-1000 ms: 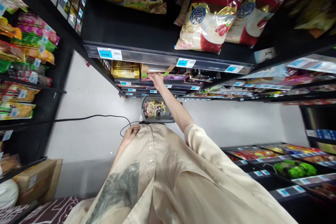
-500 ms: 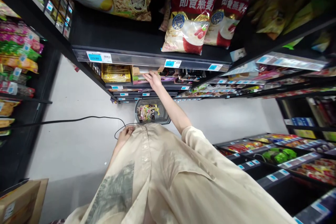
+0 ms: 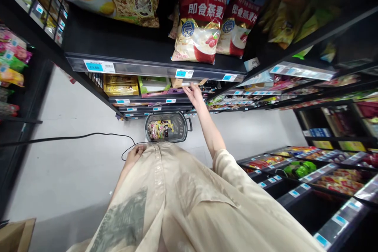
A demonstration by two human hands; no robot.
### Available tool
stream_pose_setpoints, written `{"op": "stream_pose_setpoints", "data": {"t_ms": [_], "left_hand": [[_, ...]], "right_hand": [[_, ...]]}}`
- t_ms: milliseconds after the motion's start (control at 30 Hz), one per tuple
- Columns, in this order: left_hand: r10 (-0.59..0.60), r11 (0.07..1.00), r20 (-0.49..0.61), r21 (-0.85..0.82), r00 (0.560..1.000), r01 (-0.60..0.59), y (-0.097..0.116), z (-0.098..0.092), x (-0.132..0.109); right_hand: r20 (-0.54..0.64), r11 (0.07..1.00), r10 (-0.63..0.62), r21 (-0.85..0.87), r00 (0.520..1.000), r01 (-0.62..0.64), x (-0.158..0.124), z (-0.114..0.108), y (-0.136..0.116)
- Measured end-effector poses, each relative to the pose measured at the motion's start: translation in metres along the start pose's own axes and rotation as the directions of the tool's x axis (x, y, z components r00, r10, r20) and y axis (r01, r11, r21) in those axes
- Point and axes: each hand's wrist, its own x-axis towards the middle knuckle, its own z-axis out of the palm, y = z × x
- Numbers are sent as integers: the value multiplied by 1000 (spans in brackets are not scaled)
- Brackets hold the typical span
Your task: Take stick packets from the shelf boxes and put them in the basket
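My right hand (image 3: pixel 194 94) reaches to the lower shelf, its fingers at the front edge of a brown cardboard box (image 3: pixel 177 82). The fingertips press against the box; its back is hidden under the shelf above. To the left of it lie a green-edged open box (image 3: pixel 153 84) and yellow packets (image 3: pixel 121 85). My left hand (image 3: pixel 136 152) hangs low by the shirt hem with its fingers curled in; what they hold, if anything, is hidden. A grey shopping basket (image 3: pixel 180 126) with several small snack packs (image 3: pixel 161 129) stands on the floor below.
Above my right hand juts the upper shelf edge (image 3: pixel 126 71), carrying oatmeal bags (image 3: pixel 197 27). A black cable (image 3: pixel 73 136) runs across at left. Low snack bins (image 3: pixel 301 169) stand at right, and a carton (image 3: pixel 17 236) is at bottom left.
My right hand has moved to the right along the shelf with the cardboard box, and the green-edged box shows more fully. The view has shifted; the basket's handle is now visible.
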Motion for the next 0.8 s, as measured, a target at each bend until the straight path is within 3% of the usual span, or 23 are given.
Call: {"op": "stream_pose_setpoints", "data": {"t_ms": [200,400,567,800], "left_hand": [[38,999,12,20,999,-38,-3,2,6],[33,999,-19,38,999,-32,-3,10,5],[5,999,-27,39,1000,-4,1,15,0],[-56,998,-101,37,993,60,8,26,-14]], "right_hand": [[-165,997,-77,-5,983,77,27,-61,-49],[-321,989,-141,-82,937,120,51,-107,-72],[-428,982,-184,-119,885,147,70,-126,-75],[-455,984,-170,-128,874,125,100,-136,-72]]}}
